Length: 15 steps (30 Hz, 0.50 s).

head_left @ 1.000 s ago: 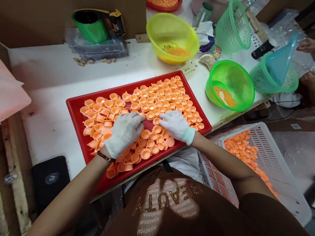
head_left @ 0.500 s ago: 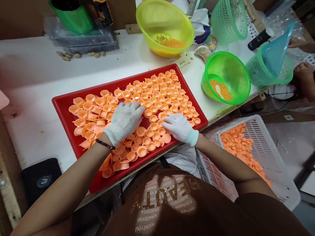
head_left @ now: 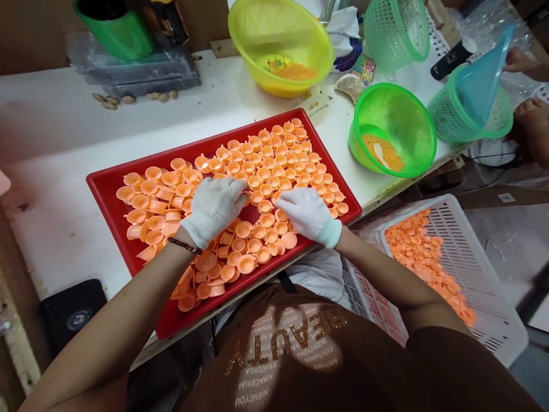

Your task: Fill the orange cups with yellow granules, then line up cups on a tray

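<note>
A red tray (head_left: pixel 105 191) lies on the white table and holds several small orange cup-shaped caps (head_left: pixel 274 160). Those at the right stand in neat rows; those at the left lie loose and tilted. Both my hands wear white gloves. My left hand (head_left: pixel 214 209) rests palm down on the caps at the tray's middle, fingers slightly bent and pointing right. My right hand (head_left: pixel 306 212) lies just to its right, fingers stretched left onto the caps beside the rows. The two sets of fingertips are a short gap apart. Neither hand visibly holds a cap.
Behind the tray stand a yellow bowl (head_left: pixel 278 40), a green bowl (head_left: pixel 394 129) with orange bits, and a green mesh basket (head_left: pixel 454 123) holding a blue funnel (head_left: pixel 482 80). A white crate (head_left: pixel 476 252) of orange caps sits low right. Another person's hands (head_left: pixel 532 117) show at the far right. A black device (head_left: pixel 72 315) lies lower left.
The view has shifted, so the tray sits lower left in the picture. Both hands stay over the tray's middle; my right hand has drawn slightly closer to my left.
</note>
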Each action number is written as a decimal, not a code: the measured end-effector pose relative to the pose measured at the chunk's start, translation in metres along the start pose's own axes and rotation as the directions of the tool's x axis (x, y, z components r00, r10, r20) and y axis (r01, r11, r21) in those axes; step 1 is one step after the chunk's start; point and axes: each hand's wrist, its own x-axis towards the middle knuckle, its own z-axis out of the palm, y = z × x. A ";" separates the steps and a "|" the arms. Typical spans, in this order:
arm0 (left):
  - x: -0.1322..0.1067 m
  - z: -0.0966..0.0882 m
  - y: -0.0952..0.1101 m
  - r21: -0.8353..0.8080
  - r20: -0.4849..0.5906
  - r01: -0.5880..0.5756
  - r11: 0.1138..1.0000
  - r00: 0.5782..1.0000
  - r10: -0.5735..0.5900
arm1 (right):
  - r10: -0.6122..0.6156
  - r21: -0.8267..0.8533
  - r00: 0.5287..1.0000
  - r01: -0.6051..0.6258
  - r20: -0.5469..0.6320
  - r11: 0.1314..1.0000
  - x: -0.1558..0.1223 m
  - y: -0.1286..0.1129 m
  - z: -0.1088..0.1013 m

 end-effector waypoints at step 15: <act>-0.013 0.017 -0.011 -0.134 -0.112 -0.005 0.991 0.994 -0.010 | -0.052 0.110 0.992 0.039 0.116 0.993 0.022 -0.024 0.002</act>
